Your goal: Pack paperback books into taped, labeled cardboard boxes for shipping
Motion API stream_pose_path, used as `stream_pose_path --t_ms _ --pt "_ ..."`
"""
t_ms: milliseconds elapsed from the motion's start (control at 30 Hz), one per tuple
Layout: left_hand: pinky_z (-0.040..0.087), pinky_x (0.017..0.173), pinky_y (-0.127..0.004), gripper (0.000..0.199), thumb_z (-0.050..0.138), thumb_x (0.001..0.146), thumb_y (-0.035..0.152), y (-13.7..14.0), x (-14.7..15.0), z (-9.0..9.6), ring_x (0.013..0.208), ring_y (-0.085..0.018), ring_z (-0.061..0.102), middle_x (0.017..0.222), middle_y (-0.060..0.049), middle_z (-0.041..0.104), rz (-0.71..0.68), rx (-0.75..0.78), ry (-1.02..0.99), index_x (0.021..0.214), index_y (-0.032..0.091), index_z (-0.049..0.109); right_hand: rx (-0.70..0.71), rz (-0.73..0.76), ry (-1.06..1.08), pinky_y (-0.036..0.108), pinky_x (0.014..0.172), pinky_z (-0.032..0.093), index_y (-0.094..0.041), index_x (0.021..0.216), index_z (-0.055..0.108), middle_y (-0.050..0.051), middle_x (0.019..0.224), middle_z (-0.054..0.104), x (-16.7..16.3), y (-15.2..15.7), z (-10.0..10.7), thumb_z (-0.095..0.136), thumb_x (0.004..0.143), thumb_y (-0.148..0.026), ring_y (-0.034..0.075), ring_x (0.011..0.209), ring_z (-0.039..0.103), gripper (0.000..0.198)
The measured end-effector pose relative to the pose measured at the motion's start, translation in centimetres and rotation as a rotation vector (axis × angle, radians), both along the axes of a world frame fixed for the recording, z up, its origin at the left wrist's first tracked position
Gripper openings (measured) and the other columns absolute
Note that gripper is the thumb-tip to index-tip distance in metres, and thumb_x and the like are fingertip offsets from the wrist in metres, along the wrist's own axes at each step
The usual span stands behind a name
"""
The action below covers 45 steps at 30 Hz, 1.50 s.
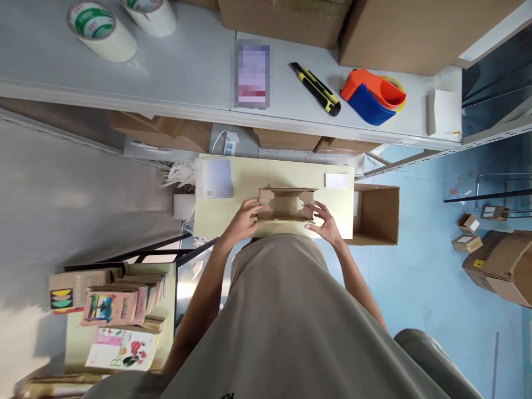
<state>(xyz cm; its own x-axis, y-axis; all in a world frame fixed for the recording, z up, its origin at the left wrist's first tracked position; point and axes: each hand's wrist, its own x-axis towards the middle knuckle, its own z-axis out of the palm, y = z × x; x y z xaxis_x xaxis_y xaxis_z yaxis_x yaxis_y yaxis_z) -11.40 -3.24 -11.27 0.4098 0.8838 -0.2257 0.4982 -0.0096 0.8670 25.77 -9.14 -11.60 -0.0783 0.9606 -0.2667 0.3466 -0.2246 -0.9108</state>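
A small open cardboard box (286, 218) rests on the pale yellow tabletop (249, 174) directly in front of me. Its top is open, with short flaps at both ends, and the tabletop colour shows through the middle. My left hand (242, 223) grips the left end, fingertips on the flap and thumb lower down. At the right end, my right hand (326, 223) has its fingers curled over the edge, the thumb sitting apart below. A printed sheet (217, 178) lies left of the box, and a white label or card (337, 180) lies to the right.
A shelf ahead carries tape rolls (102, 33), a yellow-black utility knife (316, 90), an orange-blue tape dispenser (372, 97) and large cartons (286, 22). An open carton (377, 216) stands right of the table. Books (116, 305) are stacked at lower left.
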Motion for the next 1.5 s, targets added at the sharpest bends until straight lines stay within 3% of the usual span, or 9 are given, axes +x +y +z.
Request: stream_pose_path --t_ms 100,167,300,400,567,667,800,1300,1500 --pt "0.068 0.118 -0.051 0.043 0.074 0.097 0.031 0.3 0.6 0.4 0.147 -0.034 0.069 0.158 -0.018 0.061 0.016 0.014 0.055 0.138 0.021 0.078 0.026 0.002 -0.053 0.059 0.121 0.065 -0.030 0.141 0.085 0.017 0.172 0.061 -0.1 0.5 -0.2 0.084 0.091 -0.086 0.043 0.154 0.067 0.075" --pt "0.071 0.110 -0.048 0.050 0.077 0.102 0.040 0.7 1.2 0.8 0.123 -0.029 0.079 0.146 -0.016 0.068 0.072 0.000 0.119 0.148 0.022 0.071 0.029 -0.045 -0.092 0.058 0.113 0.070 -0.029 0.133 0.087 0.017 0.158 0.071 -0.2 0.9 -0.3 0.072 0.099 -0.086 0.040 0.142 0.075 0.068" --pt "0.068 0.099 -0.040 0.088 0.084 0.103 0.031 1.4 2.1 1.4 0.088 -0.020 0.079 0.137 -0.010 0.072 0.076 0.011 0.242 0.180 0.031 0.041 -0.001 -0.096 -0.175 0.058 0.095 0.077 -0.033 0.169 0.062 0.014 0.141 0.080 0.1 1.6 -0.2 0.072 0.101 -0.081 0.037 0.114 0.085 0.083" --pt "0.065 0.101 -0.037 0.076 0.080 0.106 0.028 1.5 2.4 1.5 0.093 -0.020 0.081 0.140 -0.009 0.067 0.005 0.084 0.282 0.176 0.036 0.050 0.027 -0.025 -0.250 0.055 0.091 0.078 -0.037 0.182 0.045 0.013 0.149 0.075 0.4 1.9 0.1 0.068 0.107 -0.072 0.036 0.115 0.085 0.086" --pt "0.065 0.099 -0.036 0.060 0.076 0.110 0.034 1.0 2.5 1.2 0.096 -0.022 0.080 0.142 -0.010 0.064 -0.012 0.115 0.326 0.168 0.036 0.060 0.046 -0.013 -0.232 0.051 0.086 0.079 -0.033 0.147 0.078 0.012 0.148 0.073 0.7 1.7 -0.1 0.067 0.108 -0.072 0.035 0.115 0.086 0.057" --pt "0.065 0.094 -0.034 0.071 0.070 0.112 0.033 0.7 2.8 1.2 0.103 -0.025 0.079 0.143 -0.012 0.062 -0.056 0.143 0.378 0.180 0.037 0.048 0.047 -0.045 -0.193 0.053 0.090 0.079 -0.034 0.133 0.086 0.010 0.144 0.074 0.8 1.5 -0.2 0.072 0.104 -0.074 0.032 0.109 0.084 0.051" --pt "0.065 0.091 -0.034 0.055 0.063 0.113 0.030 0.5 3.1 1.3 0.099 -0.025 0.078 0.145 -0.013 0.060 -0.112 0.169 0.400 0.167 0.037 0.065 0.030 -0.058 -0.177 0.053 0.094 0.079 -0.035 0.129 0.089 0.009 0.141 0.076 0.9 1.6 -0.1 0.076 0.100 -0.076 0.029 0.105 0.082 0.052" --pt "0.063 0.111 -0.039 0.039 0.067 0.112 0.033 0.2 3.6 -1.2 0.126 -0.027 0.075 0.140 -0.012 0.063 0.031 0.181 0.299 0.148 0.029 0.082 0.004 -0.249 0.000 0.047 0.083 0.077 -0.028 0.107 0.094 0.010 0.128 0.079 0.2 1.4 -2.3 0.087 0.085 -0.084 0.028 0.105 0.082 0.060" --pt "0.060 0.122 -0.043 0.042 0.070 0.109 0.031 -0.5 3.2 -1.4 0.131 -0.027 0.072 0.133 -0.011 0.060 0.073 0.147 0.226 0.150 0.030 0.080 0.021 -0.183 -0.063 0.048 0.082 0.077 -0.031 0.113 0.092 0.010 0.131 0.080 0.2 0.9 -1.3 0.079 0.090 -0.087 0.028 0.102 0.082 0.062"
